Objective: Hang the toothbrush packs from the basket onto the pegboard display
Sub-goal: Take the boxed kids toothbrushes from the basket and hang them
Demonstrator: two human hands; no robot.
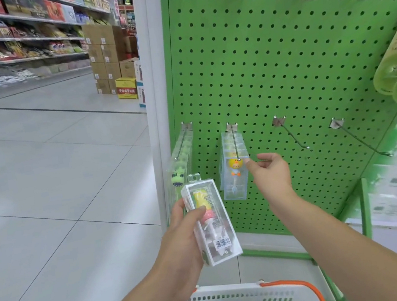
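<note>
Green dotted pegboard (269, 65), orange-handled basket (237, 299)

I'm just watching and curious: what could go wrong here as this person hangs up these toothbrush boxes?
1. The right hand touches the front duck pack, which hangs near the tip of its hook; a nudge might slide it off.
2. The left hand grips the clear pack one-handed with its hang tab away from any hook; it could slip and drop toward the basket.

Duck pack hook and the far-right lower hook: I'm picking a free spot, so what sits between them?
In the head view, between the duck pack's hook and the far-right hook, one empty hook juts from bare green pegboard.
</note>
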